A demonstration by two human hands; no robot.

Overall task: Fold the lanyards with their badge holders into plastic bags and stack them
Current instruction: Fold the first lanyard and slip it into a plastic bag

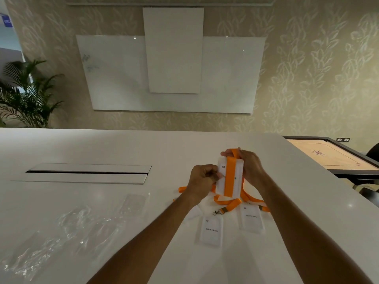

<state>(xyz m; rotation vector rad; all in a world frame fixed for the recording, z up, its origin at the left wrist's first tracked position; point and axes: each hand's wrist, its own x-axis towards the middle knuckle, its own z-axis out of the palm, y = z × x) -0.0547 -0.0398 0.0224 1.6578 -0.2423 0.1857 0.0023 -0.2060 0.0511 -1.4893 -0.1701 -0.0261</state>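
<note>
Nearest the camera, two bare forearms reach forward over the white tabletop (123, 144). To their left lie several clear plastic bags (67, 226), crumpled and spread flat, reaching toward the near-left corner. Between the forearms lies a badge holder (210, 230) printed "Skinny Pete", flat, its long axis running near to far with the punched hole at the far end. Just right of it a second badge holder (251, 217) lies the same way, slightly tilted. A metal clip (217, 212) on a loose orange lanyard (229, 203) sits just beyond the first holder; more orange strap trails out on the tabletop on both sides of the hands.

Above these, lifted off the tabletop, a third badge holder (230, 177) is held upright, long axis running near to far, hole at its upper left. An orange strap (230, 175) runs lengthwise down the middle of its face and loops over the top edge. The left hand (202, 179) has its fingers curled in, pinching the holder's left edge. The right hand (251, 167) wraps the right edge and grips the strap loop at the top.

Farther left, a long cable hatch (86, 173) is set in the tabletop. Beyond stand a carrom board (332, 154) at right, a potted palm (26, 95) at left, and white wall panels (173, 72).
</note>
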